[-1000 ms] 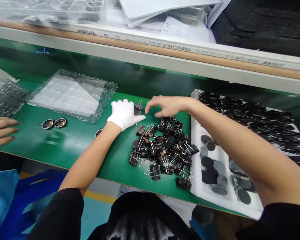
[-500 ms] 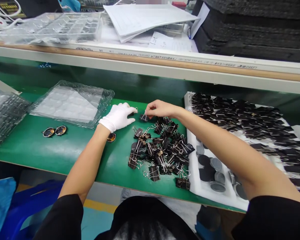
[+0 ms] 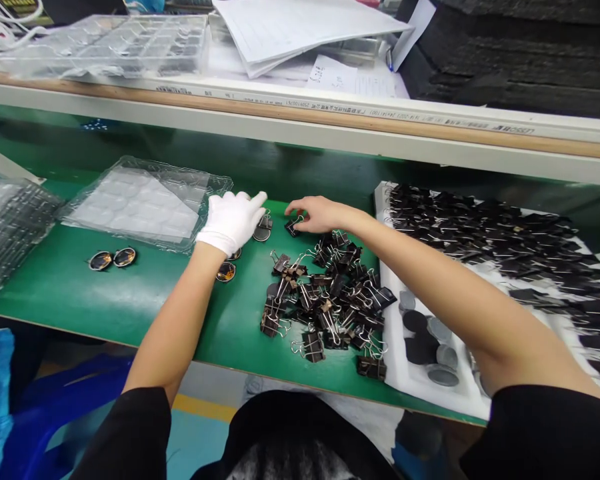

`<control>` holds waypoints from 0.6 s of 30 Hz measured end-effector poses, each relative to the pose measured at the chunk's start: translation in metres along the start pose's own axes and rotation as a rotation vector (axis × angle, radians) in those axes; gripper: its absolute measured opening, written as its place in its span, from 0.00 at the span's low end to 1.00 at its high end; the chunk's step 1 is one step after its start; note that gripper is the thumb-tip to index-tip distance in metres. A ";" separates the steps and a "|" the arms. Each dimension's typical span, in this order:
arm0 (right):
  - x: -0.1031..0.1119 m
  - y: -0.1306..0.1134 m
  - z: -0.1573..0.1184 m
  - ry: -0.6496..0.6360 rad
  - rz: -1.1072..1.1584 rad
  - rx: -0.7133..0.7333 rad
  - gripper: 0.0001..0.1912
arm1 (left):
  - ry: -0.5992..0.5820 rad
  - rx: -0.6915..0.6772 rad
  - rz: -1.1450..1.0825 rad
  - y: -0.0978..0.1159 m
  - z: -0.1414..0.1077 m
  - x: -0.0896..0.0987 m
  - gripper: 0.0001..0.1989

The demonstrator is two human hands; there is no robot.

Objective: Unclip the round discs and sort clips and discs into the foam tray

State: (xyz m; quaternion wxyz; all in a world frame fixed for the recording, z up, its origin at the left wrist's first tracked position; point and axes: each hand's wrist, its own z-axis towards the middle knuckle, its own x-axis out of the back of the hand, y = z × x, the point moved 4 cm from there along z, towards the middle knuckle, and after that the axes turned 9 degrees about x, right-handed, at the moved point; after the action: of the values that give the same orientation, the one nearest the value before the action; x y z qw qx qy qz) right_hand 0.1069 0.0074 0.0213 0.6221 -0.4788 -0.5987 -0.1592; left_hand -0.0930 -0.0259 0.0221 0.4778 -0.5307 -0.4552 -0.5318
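Note:
My left hand point(image 3: 233, 219), in a white glove, is stretched out over the green bench with its fingers extended. Beside its fingertips lies a round dark disc point(image 3: 262, 233) with a binder clip on its edge. Below the glove are round pieces with orange-and-black faces point(image 3: 225, 271), one partly covered. My bare right hand point(image 3: 317, 213) has its fingers apart around a black binder clip point(image 3: 293, 227), which lies tilted on the bench under the thumb and index finger. A heap of black binder clips point(image 3: 330, 293) spreads just in front of that hand.
To the right, a white foam tray point(image 3: 387, 347) bears rows of black clips and loose grey and black discs point(image 3: 443, 375). Clear plastic trays point(image 3: 180, 240) lie at left, near two more orange-faced round pieces point(image 3: 113, 259). A shelf edge point(image 3: 280, 127) crosses behind.
My right fingers have loosened from the binder clip, which has tipped over from standing with its handles up. My left hand has drawn back to the left, uncovering the disc with its clip.

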 end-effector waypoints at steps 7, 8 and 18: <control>-0.007 0.011 0.008 -0.064 0.007 0.169 0.14 | -0.184 -0.210 0.114 -0.008 0.006 -0.019 0.31; -0.007 0.012 0.008 -0.054 0.008 0.174 0.13 | -0.158 -0.199 0.121 -0.006 0.006 -0.019 0.29; -0.002 0.010 0.009 0.035 0.096 0.080 0.20 | -0.052 -0.172 0.079 -0.007 -0.003 -0.016 0.38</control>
State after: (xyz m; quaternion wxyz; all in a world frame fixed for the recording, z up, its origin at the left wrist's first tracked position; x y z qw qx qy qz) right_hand 0.1088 0.0183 0.0137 0.6580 -0.4790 -0.5698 -0.1134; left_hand -0.1009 -0.0271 0.0060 0.4392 -0.6007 -0.3989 -0.5359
